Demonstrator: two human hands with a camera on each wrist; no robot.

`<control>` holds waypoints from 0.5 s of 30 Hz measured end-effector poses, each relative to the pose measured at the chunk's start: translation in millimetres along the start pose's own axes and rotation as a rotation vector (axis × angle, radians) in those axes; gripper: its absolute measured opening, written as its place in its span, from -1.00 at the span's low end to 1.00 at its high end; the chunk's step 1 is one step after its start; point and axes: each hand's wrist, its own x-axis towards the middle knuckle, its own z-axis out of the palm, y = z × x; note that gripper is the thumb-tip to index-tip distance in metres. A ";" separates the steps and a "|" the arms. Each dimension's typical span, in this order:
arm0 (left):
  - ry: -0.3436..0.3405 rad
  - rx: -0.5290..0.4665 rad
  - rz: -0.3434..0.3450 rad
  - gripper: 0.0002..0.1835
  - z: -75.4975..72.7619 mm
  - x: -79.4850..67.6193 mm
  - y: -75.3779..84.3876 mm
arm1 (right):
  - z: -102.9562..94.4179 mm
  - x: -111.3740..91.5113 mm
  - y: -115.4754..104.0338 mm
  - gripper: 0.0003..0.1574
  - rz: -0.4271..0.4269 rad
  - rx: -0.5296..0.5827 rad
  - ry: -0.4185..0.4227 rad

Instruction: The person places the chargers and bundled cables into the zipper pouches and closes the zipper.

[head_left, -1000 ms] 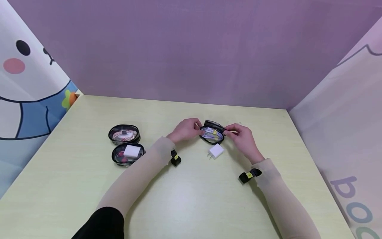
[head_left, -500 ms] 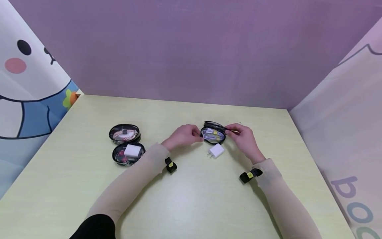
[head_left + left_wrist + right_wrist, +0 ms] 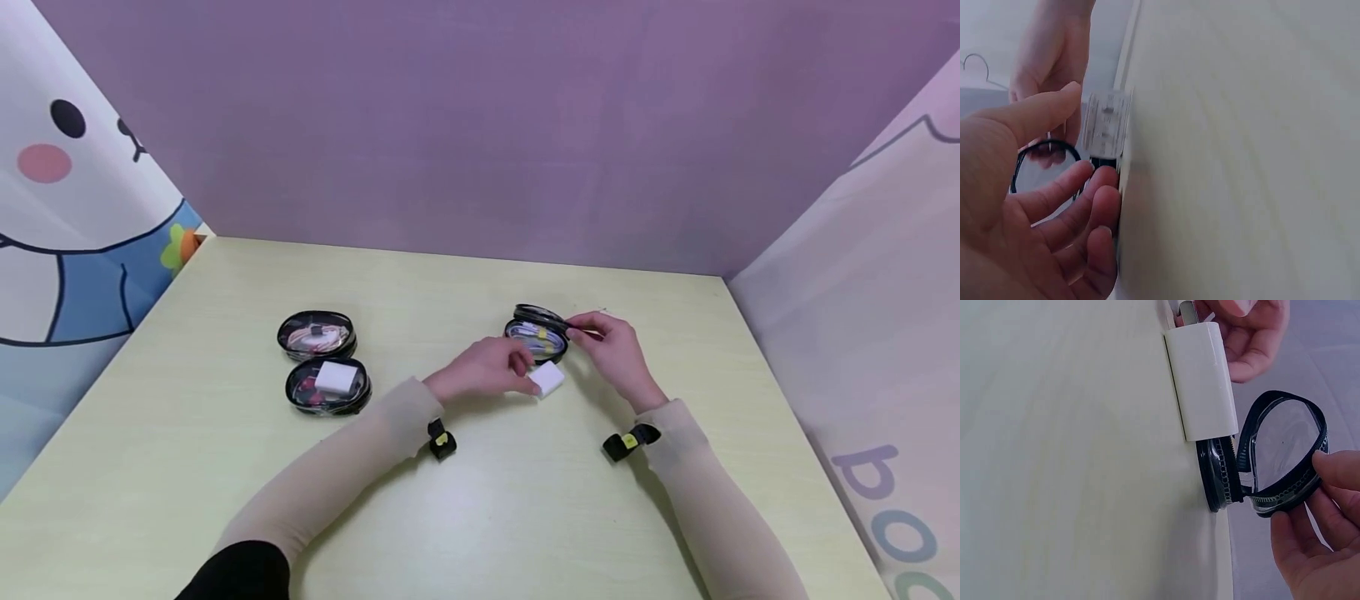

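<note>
An oval zip case (image 3: 536, 340) with clear panels and black trim stands unzipped, a bundled white cable (image 3: 542, 337) inside it. My right hand (image 3: 611, 350) pinches the raised lid (image 3: 1288, 440) of this case between thumb and fingers. Just in front of the case lies a white charger plug (image 3: 547, 378), seen from its prong end in the left wrist view. My left hand (image 3: 491, 367) is at the plug's left side, thumb and fingers parted, fingertips right by the prongs (image 3: 1189, 312).
Two more oval clear cases sit to the left: a rear case (image 3: 317, 335) with a pinkish cable, and a front case (image 3: 327, 387) with a white plug and something reddish. A purple wall (image 3: 465, 133) rises behind the table (image 3: 480, 500).
My left hand has let go of the case's left edge and moved down toward me to the charger plug. The right hand stays on the lid.
</note>
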 end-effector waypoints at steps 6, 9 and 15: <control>0.011 0.080 -0.018 -0.56 5.7 3.4 8.3 | 0.2 -0.8 1.6 -0.73 -0.011 0.003 -0.006; 0.015 0.114 -0.028 -0.54 7.4 4.3 10.9 | 0.6 -1.1 1.5 -0.74 -0.019 0.010 -0.004; 0.019 0.151 -0.028 -0.55 8.4 3.5 13.1 | 0.6 -0.8 1.6 -0.73 -0.015 0.002 -0.005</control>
